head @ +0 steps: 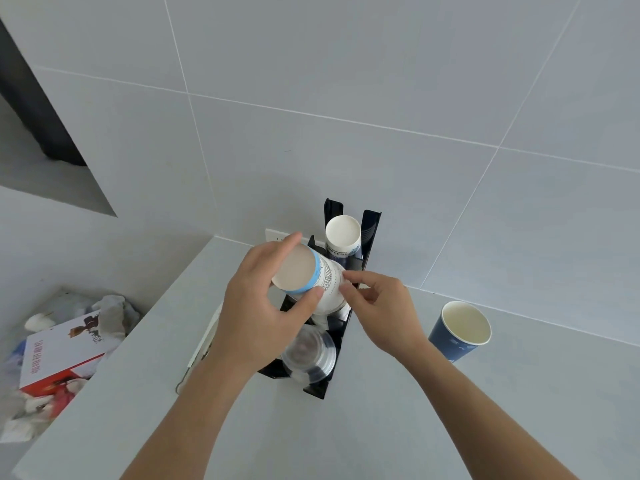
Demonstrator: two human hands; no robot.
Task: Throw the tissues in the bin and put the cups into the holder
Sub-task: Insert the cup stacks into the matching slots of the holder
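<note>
Fingers (313, 294) of my left hand (256, 306) wrapped the white cup (311, 275), right hand (377, 306) pinching its rim; being light, crushable paper, I judged it needed gentle sidewall pressure.

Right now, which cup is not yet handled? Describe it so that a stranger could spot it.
Start at the black cup holder against the tiled wall. On the grey counter to its right stands a dark blue paper cup, alone, upright and cream inside.

Pale grey tiled wall (346, 81) meets a light grey counter (381, 427); a dark recess (31, 109) opens at left.
</note>
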